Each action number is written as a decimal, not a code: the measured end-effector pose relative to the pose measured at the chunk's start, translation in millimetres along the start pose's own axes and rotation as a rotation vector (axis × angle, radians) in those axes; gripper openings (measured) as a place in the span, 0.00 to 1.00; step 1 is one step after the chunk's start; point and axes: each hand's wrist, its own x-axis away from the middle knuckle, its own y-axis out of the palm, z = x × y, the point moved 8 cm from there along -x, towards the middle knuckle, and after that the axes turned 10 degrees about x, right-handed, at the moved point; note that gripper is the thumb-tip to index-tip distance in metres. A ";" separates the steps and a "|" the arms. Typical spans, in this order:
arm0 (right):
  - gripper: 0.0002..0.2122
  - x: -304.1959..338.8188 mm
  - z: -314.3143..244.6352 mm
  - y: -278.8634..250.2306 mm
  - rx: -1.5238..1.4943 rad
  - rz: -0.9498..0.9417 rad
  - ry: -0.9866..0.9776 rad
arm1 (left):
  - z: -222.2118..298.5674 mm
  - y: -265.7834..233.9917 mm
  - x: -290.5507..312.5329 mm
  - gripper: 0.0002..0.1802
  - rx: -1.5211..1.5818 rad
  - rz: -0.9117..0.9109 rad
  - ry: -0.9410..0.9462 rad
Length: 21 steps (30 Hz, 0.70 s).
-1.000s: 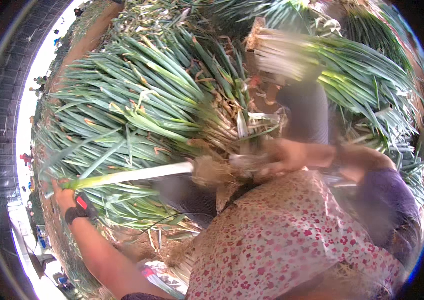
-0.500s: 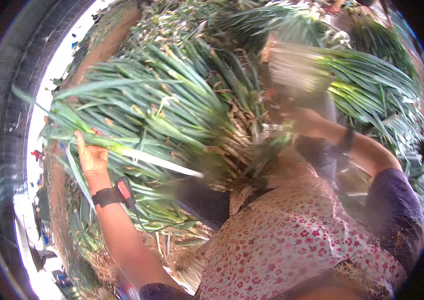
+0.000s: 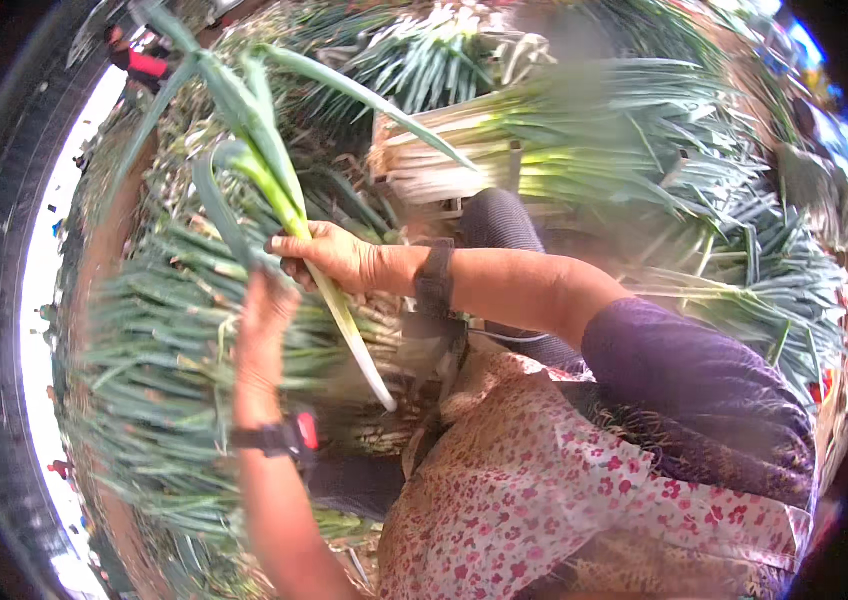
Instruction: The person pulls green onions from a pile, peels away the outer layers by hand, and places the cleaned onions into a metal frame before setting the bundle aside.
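Observation:
My right hand (image 3: 339, 257) is closed round a long green onion (image 3: 352, 335) just above its white part. The white end slants down toward my lap, and its green leaves fan out to the upper left. Just below and left of that grip is my left hand (image 3: 266, 315), smeared by motion. A bent outer leaf (image 3: 219, 205) of the onion runs down into its fingers, which appear closed on it. Beneath both hands lies a broad heap of green onions (image 3: 164, 335), their leaves pointing left.
At the right, a stack of green onions with white ends (image 3: 444, 140) lies against a small upright post (image 3: 515, 165). More bunches (image 3: 424, 60) lie at the far side. A person in dark and red clothing (image 3: 144, 65) is at the far left.
The onion has passed from my left hand to my right, which has come across from the stack at right. My left hand has moved right, beside it. The view has shifted rightward.

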 end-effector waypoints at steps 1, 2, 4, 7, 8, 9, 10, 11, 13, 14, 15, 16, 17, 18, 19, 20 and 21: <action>0.11 0.3 -10.0 -6.9 -0.056 0.029 0.044 | -43.7 -13.1 12.1 0.38 -0.139 0.145 -0.114; 0.11 -7.6 -14.8 -10.0 -0.216 -0.013 0.010 | -72.0 -4.3 13.9 0.37 -0.190 0.033 -0.035; 0.11 -13.8 -38.0 -45.7 -0.312 0.014 -0.051 | -118.8 25.0 10.5 0.30 -0.386 -0.017 -0.223; 0.09 1.6 -110.4 -141.2 -0.205 0.129 -0.344 | -111.4 50.8 -0.5 0.20 -0.381 0.026 -0.262; 0.09 8.1 -149.7 -162.2 -0.102 0.089 -0.473 | -107.8 36.9 -6.1 0.16 -0.513 0.038 -0.153; 0.11 30.0 -185.0 -194.2 -0.105 0.121 -0.572 | -91.2 53.2 -17.0 0.15 -0.466 -0.005 -0.212; 0.14 54.0 -217.1 -218.7 -0.213 0.165 -0.601 | -70.7 61.7 -31.7 0.16 -0.465 -0.017 -0.150; 0.18 79.9 -263.5 -252.5 0.057 0.257 -0.681 | -49.5 72.6 -47.8 0.17 -0.464 -0.033 -0.086; 0.13 161.5 -320.1 -227.7 -0.095 0.585 -0.762 | -4.6 94.4 -84.6 0.21 -0.575 -0.186 0.153; 0.14 197.7 -362.4 -264.6 -0.050 0.451 -0.880 | 21.7 132.1 -101.0 0.20 -0.460 -0.282 0.206; 0.15 220.5 -375.2 -252.6 -0.015 0.472 -0.859 | 43.1 149.7 -113.7 0.20 -0.373 -0.345 0.231; 0.16 245.4 -389.2 -266.2 -0.028 0.454 -0.938 | 53.5 159.0 -126.6 0.18 -0.266 -0.385 0.180; 0.18 269.6 -400.6 -285.6 -0.034 0.445 -1.013 | 54.0 170.9 -141.9 0.16 -0.151 -0.431 0.124; 0.19 289.3 -407.0 -296.1 -0.017 0.453 -1.044 | 52.0 173.6 -159.0 0.13 -0.098 -0.471 0.042; 0.21 304.6 -414.9 -304.1 0.004 0.458 -1.075 | 49.0 171.6 -175.5 0.14 -0.068 -0.487 0.007; 0.23 314.3 -405.9 -315.9 0.080 0.533 -1.093 | 43.1 166.2 -189.7 0.14 -0.134 -0.478 0.028; 0.23 317.7 -394.2 -329.1 0.080 0.557 -1.101 | 38.1 162.6 -202.1 0.13 -0.200 -0.469 0.050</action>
